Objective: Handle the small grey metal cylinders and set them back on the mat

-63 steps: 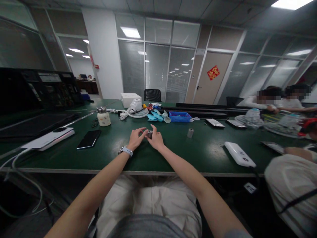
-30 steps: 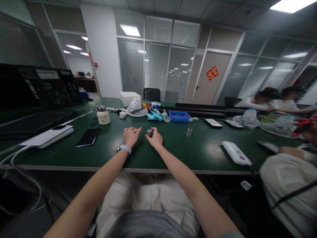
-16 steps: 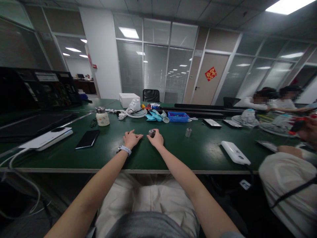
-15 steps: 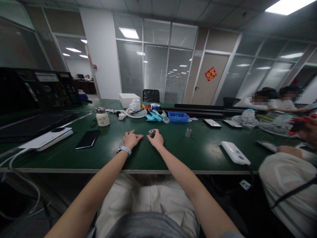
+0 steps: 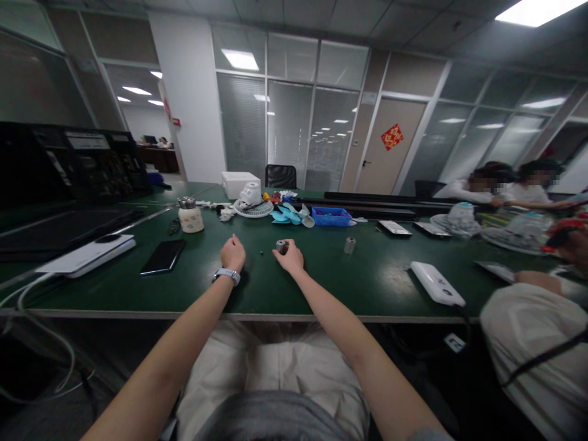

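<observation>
Right hand point(image 5: 288, 260) fingers pinch small metal cylinder point(image 5: 282, 246) on bench point(image 5: 321, 288); left hand point(image 5: 233, 253) fisted left of cylinder. Tiny dark speck point(image 5: 261, 252), loose between, might roll off unnoticed.

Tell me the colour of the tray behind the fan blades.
The tray is blue, seen in the head view.

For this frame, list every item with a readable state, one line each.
Left hand: curled, empty-looking, on the table.
Right hand: gripping the small metal cylinder.
Second cylinder: upright, untouched.
Black phone: flat, screen dark.
Jar: upright, lidded.
</observation>
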`<state>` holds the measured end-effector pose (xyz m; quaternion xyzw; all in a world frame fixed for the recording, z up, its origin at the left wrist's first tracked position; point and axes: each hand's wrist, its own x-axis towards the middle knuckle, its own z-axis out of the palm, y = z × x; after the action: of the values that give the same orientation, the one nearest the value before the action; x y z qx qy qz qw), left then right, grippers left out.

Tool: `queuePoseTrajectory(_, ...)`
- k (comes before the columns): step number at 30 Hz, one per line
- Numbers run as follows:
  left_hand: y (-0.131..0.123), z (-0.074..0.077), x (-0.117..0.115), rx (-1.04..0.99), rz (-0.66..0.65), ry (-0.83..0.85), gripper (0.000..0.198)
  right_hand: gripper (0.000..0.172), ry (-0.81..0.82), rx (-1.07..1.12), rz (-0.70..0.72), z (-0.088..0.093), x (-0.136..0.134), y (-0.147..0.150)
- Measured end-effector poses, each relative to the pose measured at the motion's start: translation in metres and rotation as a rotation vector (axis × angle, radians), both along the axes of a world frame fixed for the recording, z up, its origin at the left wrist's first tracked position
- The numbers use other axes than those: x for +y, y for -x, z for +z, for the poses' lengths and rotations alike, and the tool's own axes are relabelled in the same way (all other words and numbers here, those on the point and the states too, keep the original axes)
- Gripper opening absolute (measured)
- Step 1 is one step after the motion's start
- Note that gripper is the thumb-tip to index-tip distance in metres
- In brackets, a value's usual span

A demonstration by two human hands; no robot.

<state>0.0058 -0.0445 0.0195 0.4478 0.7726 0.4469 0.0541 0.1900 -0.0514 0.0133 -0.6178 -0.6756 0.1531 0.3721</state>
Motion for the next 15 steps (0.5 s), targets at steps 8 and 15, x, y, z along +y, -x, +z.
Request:
queuePoseTrajectory(8,-0.003,0.000,-0.002,0.040,-0.066,0.023,0.047,0.047,-0.020,0.059,0.055,-0.003,0.006,-0.005)
queuePoseTrajectory(15,-0.001,-0.004,0.003,0.051,-0.073,0.012,0.048,0.049,0.004,0.142,0.092,-0.001,0.010,-0.011)
